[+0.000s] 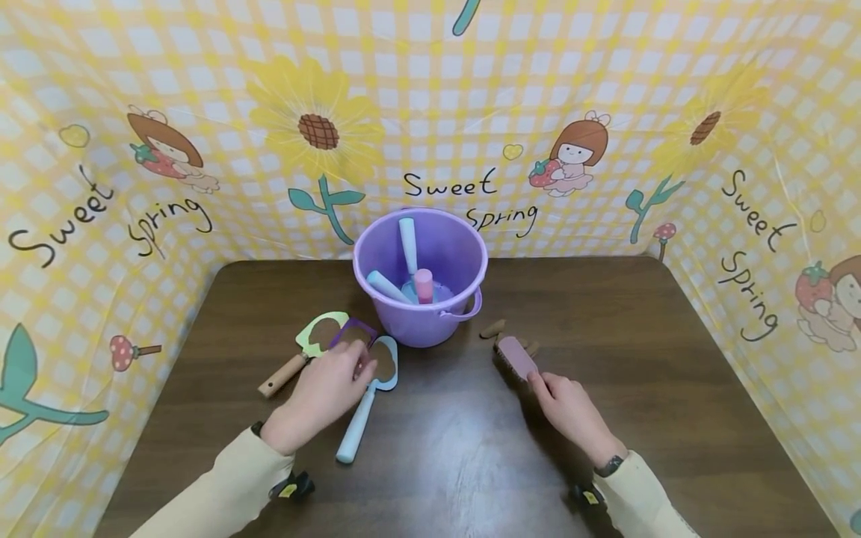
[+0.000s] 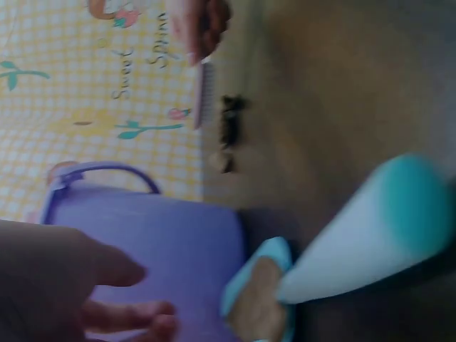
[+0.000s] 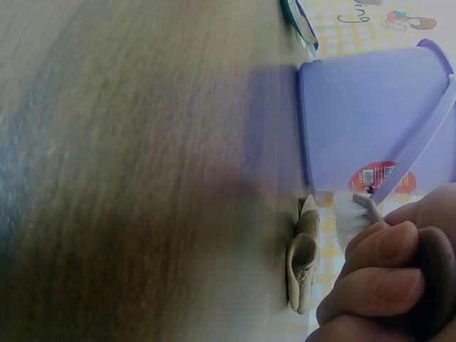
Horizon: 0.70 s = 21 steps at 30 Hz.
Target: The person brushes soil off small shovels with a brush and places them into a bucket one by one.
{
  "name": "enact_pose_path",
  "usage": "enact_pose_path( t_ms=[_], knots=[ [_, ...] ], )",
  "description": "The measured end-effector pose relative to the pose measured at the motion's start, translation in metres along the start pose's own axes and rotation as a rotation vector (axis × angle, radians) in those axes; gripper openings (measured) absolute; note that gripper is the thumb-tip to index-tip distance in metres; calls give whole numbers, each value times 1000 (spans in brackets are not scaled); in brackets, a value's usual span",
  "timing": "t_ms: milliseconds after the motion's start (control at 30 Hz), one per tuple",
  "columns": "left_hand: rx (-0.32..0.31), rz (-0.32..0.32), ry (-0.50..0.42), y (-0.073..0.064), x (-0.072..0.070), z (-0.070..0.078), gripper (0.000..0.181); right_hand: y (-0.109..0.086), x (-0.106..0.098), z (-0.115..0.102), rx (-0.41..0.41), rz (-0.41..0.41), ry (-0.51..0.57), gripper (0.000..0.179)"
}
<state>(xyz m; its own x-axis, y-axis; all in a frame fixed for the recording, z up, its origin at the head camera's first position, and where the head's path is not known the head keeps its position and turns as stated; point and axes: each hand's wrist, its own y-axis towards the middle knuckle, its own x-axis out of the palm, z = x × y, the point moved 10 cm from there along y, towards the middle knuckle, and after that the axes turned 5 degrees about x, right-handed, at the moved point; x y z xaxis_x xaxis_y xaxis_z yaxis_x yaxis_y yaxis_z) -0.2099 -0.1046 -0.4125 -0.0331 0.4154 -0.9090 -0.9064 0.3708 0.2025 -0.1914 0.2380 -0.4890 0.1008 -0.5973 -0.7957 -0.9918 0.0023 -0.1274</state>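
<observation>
My right hand (image 1: 570,415) grips a pink-backed brush (image 1: 516,359), its pale bristles (image 3: 349,221) facing down toward several brown shell-like pieces (image 3: 302,260) on the table. My left hand (image 1: 323,388) hovers over a group of flat-framed tools, thumb and fingers apart with nothing seen between them. The group holds a light green frame with a wooden handle (image 1: 282,375), a purple frame (image 1: 363,329) partly hidden by the fingers, and a light blue frame with a blue handle (image 1: 356,426).
Behind and between the hands stands a purple bucket (image 1: 424,329), with two pale blue handles (image 1: 408,243) and a pink handle (image 1: 424,282) showing inside. Its carrying handle (image 1: 471,308) hangs at the right. Checked cloth (image 1: 430,90) walls the dark wooden table (image 1: 457,448) at the back and sides.
</observation>
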Motion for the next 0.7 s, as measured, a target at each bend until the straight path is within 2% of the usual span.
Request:
enact_pose_path(
  t_ms=[133, 233, 333, 367, 433, 500, 567, 600, 700],
  knots=[
    [-36, -165, 14, -14, 33, -8, 23, 1, 2, 0, 8, -18, -3, 41],
    [-57, -235, 40, -23, 50, -13, 27, 1, 4, -2, -5, -29, 11, 41],
    [-103, -281, 69, -30, 59, -18, 43, -1, 3, -6, -43, -11, 28, 43],
    [-115, -291, 72, -31, 61, -19, 49, -1, 4, -5, -78, 9, 29, 44],
    [-139, -308, 66, -33, 65, -20, 60, -2, 4, -7, -99, 20, 31, 45],
    [-165, -323, 47, -35, 68, -22, 63, -2, 5, -7, -101, 16, 30, 45],
    [-174, -323, 29, -35, 69, -22, 58, -1, 7, -6, -88, 2, 20, 43],
    [-172, -316, 26, -35, 69, -21, 53, -2, 6, -8, -55, -18, 16, 42],
    [-148, -286, 38, -33, 65, -18, 39, 0, 8, -6, -27, -38, -10, 39]
  ],
)
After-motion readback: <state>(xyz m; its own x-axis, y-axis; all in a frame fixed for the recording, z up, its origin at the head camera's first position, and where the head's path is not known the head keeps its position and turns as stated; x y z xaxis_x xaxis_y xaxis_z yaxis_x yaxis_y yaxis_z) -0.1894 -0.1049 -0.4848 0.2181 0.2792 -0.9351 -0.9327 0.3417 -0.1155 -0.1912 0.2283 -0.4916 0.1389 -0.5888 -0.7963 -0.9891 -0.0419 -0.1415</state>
